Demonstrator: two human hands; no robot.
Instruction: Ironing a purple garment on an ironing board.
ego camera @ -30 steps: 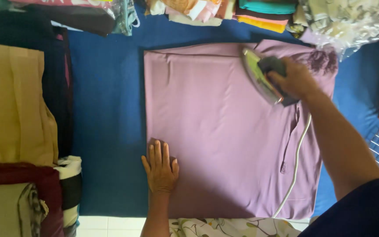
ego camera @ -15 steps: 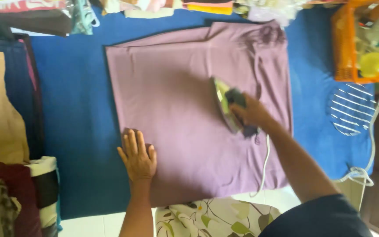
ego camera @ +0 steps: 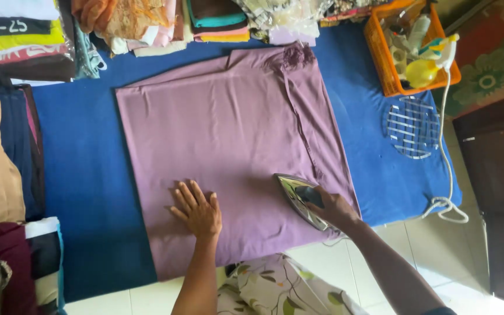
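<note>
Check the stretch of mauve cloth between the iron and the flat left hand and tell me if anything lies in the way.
Nothing visible does. Between the iron, held by the right hand, and the left hand pressed flat on the mauve cloth lies only bare, smooth cloth.

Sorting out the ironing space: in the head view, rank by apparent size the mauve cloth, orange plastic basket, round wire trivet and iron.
1. Mauve cloth
2. Orange plastic basket
3. Round wire trivet and iron look alike in size; unranked.

mauve cloth [ego camera: 228, 134], blue mat [ego camera: 83, 175], orange basket [ego camera: 380, 52], silver iron [ego camera: 296, 198]
</note>
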